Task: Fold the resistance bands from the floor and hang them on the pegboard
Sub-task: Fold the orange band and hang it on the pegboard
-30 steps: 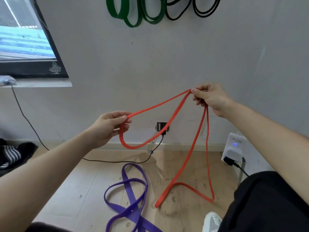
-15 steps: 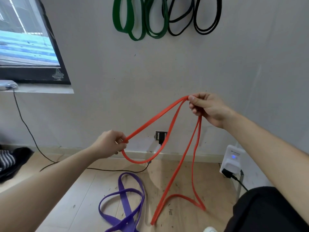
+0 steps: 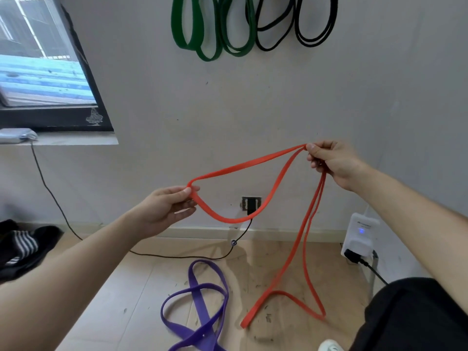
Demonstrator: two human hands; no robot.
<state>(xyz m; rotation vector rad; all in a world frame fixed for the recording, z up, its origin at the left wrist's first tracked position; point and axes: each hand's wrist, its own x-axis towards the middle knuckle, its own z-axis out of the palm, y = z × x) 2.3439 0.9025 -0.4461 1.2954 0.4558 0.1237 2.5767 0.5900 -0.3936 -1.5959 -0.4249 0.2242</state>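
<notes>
A long red resistance band (image 3: 253, 164) stretches between both hands. My left hand (image 3: 167, 206) pinches one bend of it at centre left. My right hand (image 3: 334, 160) grips it higher up at the right, and two strands drop from there to a loop lying on the floor (image 3: 286, 295). A purple band (image 3: 200, 300) lies in loose loops on the floor below my left hand. Green bands (image 3: 207, 34) and black bands (image 3: 298, 24) hang on the wall at the top; their pegs are out of frame.
A wall socket (image 3: 250, 203) with a black cable (image 3: 177, 255) sits low on the wall. A white plugged-in device (image 3: 359, 236) stands at the right. Dark clothing (image 3: 22, 247) lies at the left. A window (image 3: 38, 59) fills the top left.
My left hand's fingers have loosened into a lighter pinch on the band. The right hand stays high, and the hanging strands have drawn closer together.
</notes>
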